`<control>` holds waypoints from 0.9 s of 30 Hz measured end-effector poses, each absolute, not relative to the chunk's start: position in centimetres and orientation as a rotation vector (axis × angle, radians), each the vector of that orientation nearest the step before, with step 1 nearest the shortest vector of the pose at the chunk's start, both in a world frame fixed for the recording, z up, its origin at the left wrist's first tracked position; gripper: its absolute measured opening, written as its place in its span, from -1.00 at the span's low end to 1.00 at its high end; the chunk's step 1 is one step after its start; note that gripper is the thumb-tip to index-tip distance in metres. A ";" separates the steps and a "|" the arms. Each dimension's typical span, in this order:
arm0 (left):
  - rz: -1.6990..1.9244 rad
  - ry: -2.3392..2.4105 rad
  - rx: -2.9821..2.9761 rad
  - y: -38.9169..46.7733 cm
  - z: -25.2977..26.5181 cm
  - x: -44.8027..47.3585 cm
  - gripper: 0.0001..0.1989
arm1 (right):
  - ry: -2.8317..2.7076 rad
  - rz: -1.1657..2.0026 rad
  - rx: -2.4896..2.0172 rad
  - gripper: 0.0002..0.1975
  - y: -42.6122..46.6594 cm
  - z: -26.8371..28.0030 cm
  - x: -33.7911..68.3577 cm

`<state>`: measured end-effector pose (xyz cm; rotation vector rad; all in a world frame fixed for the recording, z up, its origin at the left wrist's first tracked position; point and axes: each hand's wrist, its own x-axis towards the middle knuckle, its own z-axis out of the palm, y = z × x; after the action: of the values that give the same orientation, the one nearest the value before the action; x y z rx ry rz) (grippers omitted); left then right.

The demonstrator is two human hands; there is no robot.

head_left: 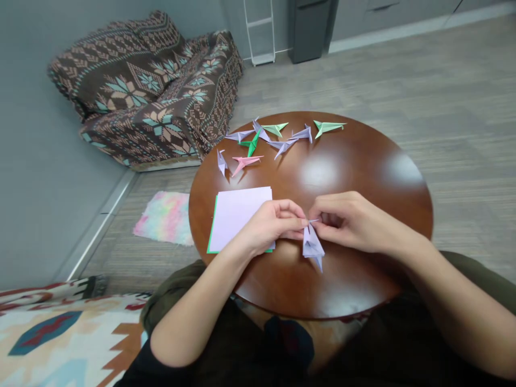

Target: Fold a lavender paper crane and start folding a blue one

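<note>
Gray plank flooring (463,140) runs around a round wooden table (363,177) in the head view, with a patterned sofa (161,115) beyond its far left side and a pastel rug (164,217) by its left edge. Polished wood stretches from the hands to the curved right rim; the near rim lies close to the person's legs. Between the hands, near the table's front middle, is a lavender folded paper (313,244), its point hanging toward the person. Left-hand (282,223) fingers pinch its narrow top; the right hand (346,220) grips the small tip there. Just left, partly under the left forearm, sits a sheet stack (242,209), green showing beneath lavender. Folded figures (250,145), lavender, green and pink, crowd the far left edge.
</note>
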<state>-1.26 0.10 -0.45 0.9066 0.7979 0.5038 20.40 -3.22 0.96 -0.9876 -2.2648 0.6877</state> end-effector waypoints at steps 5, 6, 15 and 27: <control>0.505 0.802 0.923 0.1 -0.6 -1.2 -0.54 | -2.223 0.664 -0.965 -0.82 -3.3 1.0 20.2; 0.520 0.796 0.930 0.1 -0.6 -1.1 -0.55 | -2.211 0.662 -0.966 -0.83 -3.3 1.0 20.2; 0.829 0.825 1.102 0.1 -0.6 -0.9 -0.71 | -2.022 0.479 -1.097 -0.88 -3.3 1.0 20.4; 1.227 0.892 2.185 -1.0 -0.9 -1.3 -0.97 | -1.650 1.064 -1.159 -0.80 -3.6 1.3 19.0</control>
<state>-1.32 -1.03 -0.93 2.1848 0.8918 1.2267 18.99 -3.64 1.31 -1.1586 -1.6503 1.0640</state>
